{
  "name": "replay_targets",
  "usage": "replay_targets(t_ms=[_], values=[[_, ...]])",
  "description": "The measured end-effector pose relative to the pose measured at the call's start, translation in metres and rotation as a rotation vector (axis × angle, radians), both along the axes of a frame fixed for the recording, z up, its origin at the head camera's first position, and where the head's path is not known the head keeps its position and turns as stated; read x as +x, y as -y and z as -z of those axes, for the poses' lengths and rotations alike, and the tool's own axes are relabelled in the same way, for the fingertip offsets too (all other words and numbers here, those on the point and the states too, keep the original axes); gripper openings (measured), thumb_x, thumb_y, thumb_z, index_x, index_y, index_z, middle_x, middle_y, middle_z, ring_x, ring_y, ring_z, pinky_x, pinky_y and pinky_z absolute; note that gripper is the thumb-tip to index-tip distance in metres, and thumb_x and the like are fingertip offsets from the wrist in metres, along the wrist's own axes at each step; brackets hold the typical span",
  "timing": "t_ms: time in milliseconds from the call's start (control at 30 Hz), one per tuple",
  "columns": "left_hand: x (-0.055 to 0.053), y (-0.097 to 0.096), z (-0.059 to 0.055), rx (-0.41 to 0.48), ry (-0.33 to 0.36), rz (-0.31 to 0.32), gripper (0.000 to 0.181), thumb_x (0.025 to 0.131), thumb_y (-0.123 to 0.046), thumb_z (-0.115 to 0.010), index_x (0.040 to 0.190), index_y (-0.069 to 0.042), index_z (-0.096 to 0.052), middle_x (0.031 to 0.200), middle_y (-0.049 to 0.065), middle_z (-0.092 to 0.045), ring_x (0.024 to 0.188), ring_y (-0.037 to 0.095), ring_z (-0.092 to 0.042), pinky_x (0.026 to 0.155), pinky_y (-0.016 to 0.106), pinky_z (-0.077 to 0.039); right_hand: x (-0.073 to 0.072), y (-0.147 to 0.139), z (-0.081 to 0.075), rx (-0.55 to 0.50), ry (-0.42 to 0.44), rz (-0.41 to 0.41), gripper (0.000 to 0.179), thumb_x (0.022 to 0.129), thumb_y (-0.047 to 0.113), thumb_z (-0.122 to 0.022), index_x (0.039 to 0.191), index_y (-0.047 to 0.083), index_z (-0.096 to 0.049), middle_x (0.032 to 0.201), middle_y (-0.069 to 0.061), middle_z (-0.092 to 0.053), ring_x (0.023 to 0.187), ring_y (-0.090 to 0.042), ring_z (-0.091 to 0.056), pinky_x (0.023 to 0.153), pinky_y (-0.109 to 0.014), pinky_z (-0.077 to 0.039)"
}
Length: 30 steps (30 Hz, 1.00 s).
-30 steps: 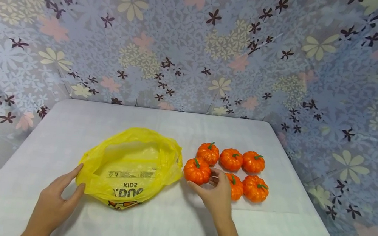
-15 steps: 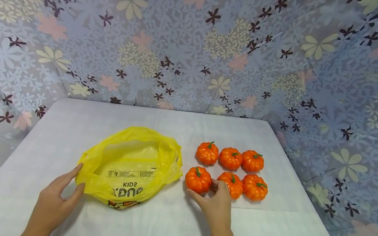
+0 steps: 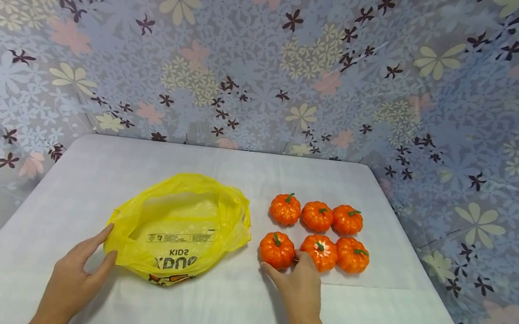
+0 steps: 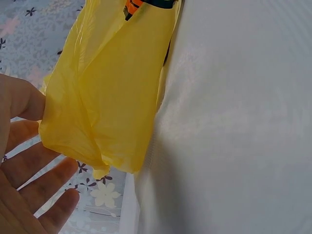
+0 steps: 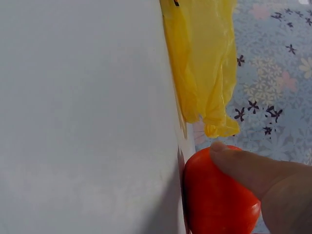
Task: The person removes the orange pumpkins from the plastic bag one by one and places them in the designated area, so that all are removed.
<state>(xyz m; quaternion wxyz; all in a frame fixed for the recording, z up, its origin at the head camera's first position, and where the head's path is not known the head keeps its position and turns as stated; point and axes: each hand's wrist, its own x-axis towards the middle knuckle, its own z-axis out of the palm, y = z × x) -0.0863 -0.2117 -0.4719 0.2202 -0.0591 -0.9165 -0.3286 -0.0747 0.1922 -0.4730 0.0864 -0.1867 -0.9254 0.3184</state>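
Note:
My left hand [image 3: 72,274] touches the left edge of an upright yellow plastic bag [image 3: 176,248], whose mouth gapes upward. In the left wrist view, the fingers [image 4: 44,187] are extended and spread beside the bag's side. My right hand [image 3: 298,291] holds a small orange toy pumpkin [image 3: 276,250] with a green stem, thumb on its near left side and fingers on its right. In the right wrist view, the thumb presses the pumpkin [image 5: 217,195], which sits at the white table surface. That pumpkin is the front-left one of two short rows.
Right of the held pumpkin are two more pumpkins, one [image 3: 319,252] close to my fingers and another [image 3: 352,255]. Three others form the back row, including one [image 3: 285,209] at its left end. A white cloth covers the table [image 3: 207,313]; a floral curtain [image 3: 249,77] hangs behind it.
My right hand has brought the pumpkin down and slightly right, away from the bag, to the front row's left end. The left hand and bag look unchanged.

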Motion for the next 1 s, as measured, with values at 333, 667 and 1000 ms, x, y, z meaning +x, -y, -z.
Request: replay_targets(t_ms=[333,667,1000], values=[[0.000,0.001,0.002,0.003,-0.012,0.010,0.058,0.089,-0.013,-0.076,0.144,-0.014,-0.058,0.126,0.022,-0.066,0.112,0.042,-0.062,0.087,0.059,-0.049,0.004,0.000,-0.002,-0.023,-0.051,-0.038,0.112,0.066,0.051,-0.092,0.149,-0.003,-0.040,0.145,-0.025,-0.050,0.128,-0.040,-0.053,0.106,-0.053,-0.045],[-0.001,0.002,0.004,-0.013,-0.029,0.017,0.059,0.088,-0.013,-0.077,0.144,-0.014,-0.058,0.126,0.020,-0.066,0.111,0.041,-0.063,0.091,0.053,-0.049,0.007,0.002,-0.009,-0.034,-0.320,-0.073,0.106,0.059,0.047,-0.096,0.143,0.002,-0.049,0.135,-0.020,-0.058,0.115,-0.036,-0.062,0.096,-0.048,-0.054],[-0.002,0.002,0.000,-0.013,-0.003,0.012,0.059,0.089,-0.014,-0.075,0.145,-0.013,-0.056,0.126,0.024,-0.065,0.112,0.044,-0.061,0.087,0.062,-0.050,0.000,0.002,-0.039,-0.244,-0.328,-0.099,0.113,0.061,0.055,-0.093,0.151,0.010,-0.040,0.143,-0.009,-0.049,0.129,-0.030,-0.051,0.102,-0.050,-0.050]])
